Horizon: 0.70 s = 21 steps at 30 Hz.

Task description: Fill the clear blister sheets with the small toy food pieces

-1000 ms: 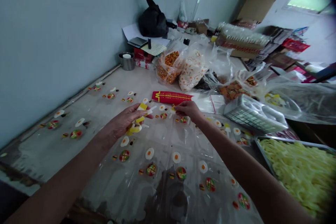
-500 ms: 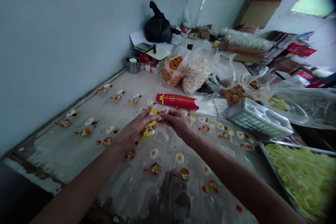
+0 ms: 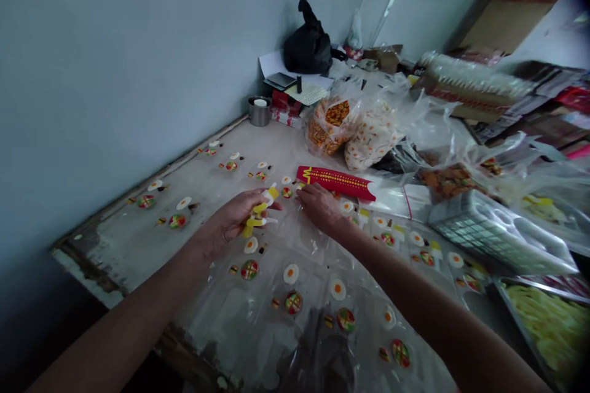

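My left hand (image 3: 246,212) is closed around several small yellow-and-white pieces (image 3: 258,212) that stick out between its fingers above the table. My right hand (image 3: 319,206) reaches down to the table just in front of a red printed sleeve (image 3: 336,182), fingers pinched together. A bit of yellow shows at its fingertips, on a small yellow-and-white piece mostly hidden by the hand. Around both hands, clear plastic bags lie flat in rows, each with small toy-like pieces: a fried egg (image 3: 291,273), a round red-and-green disc (image 3: 294,303) and a tiny burger (image 3: 275,303).
Beyond the hands stand plastic bags of orange pieces (image 3: 322,135) and egg pieces (image 3: 371,138), plus a metal cup (image 3: 259,112). On the right are a clear-and-white basket (image 3: 498,230) and a metal tray of pale yellow strips (image 3: 548,319). A wall (image 3: 138,61) borders the left.
My hands have separated: the right has moved away from the left and down to the table by the red sleeve. The left keeps its yellow-and-white pieces. The view has swung left.
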### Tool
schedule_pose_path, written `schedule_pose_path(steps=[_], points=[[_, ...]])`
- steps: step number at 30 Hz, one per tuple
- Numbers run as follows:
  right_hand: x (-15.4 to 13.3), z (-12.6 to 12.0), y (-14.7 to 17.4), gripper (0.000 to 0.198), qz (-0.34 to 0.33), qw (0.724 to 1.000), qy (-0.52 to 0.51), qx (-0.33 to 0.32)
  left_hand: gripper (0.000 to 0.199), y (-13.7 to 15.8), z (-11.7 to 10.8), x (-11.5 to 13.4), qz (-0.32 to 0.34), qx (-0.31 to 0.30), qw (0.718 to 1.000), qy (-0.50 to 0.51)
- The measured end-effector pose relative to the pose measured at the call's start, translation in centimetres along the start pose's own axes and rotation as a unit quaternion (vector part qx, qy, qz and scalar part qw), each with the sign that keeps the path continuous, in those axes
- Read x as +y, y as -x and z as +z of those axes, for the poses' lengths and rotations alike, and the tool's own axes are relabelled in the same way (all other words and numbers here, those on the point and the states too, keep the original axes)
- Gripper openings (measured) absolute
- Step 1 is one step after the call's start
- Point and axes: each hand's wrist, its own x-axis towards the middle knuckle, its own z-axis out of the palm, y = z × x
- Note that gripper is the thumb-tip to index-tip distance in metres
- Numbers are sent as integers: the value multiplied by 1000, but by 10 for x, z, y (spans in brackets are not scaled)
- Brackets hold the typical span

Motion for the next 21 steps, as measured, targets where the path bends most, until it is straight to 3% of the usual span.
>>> schedule_pose_path(steps=[3,5,8,11,13,16,21], points=[[-15,-10,4,28,57,992,-95,52,35,2,-4,-4,28,-21,999,-14],[-28,-17,2,26,123,959,-235,97,38,2,-4,-6,33,-25,999,-32],[-52,-20,-6,28,188,860,-468,76,36,3,3,-9,32,-15,998,-43],[-69,-14,-14,26,242,752,-611,50,32,5,11,-11,34,22,999,-35],[-69,-11,-20,28,257,718,-646,42,30,7,9,-11,30,61,997,-24],[-47,-13,-43,33,258,728,-633,57,27,6,-6,-4,19,99,995,5],[-1,-10,-109,31,293,806,-514,0,20,7,-41,17,1,91,994,55]])
